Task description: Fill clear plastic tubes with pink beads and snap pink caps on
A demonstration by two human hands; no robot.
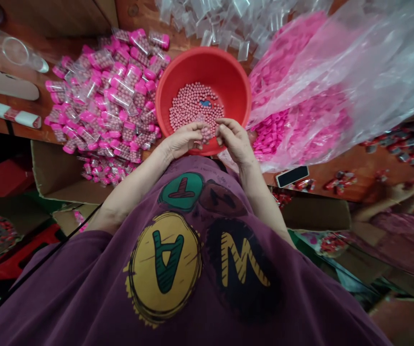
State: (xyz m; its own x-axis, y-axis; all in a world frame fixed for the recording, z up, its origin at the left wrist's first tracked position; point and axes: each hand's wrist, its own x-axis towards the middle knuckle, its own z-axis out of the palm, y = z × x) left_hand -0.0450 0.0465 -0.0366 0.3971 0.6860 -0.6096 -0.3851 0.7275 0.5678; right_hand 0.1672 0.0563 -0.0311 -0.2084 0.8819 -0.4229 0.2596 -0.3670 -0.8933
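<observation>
A red plastic bowl (237, 72) holds many small pink balls (194, 103) and a small blue piece (205, 103). Over its near rim, my left hand (183, 139) is closed around a small clear container (206, 132) with pink balls inside. My right hand (234, 139) is just to the right, its thumb and fingers pinched together close to the container. Whatever sits in that pinch, if anything, is too small to make out. Left of the bowl lies a heap of filled clear containers with pink caps (120, 91).
A clear plastic bag (372, 72) of pink caps (270, 132) lies right of the bowl. Empty clear containers (225, 24) are piled behind it. A phone (292, 177) lies near the table edge. Cardboard boxes (55, 168) stand below. Another person's hand (408, 197) shows at far right.
</observation>
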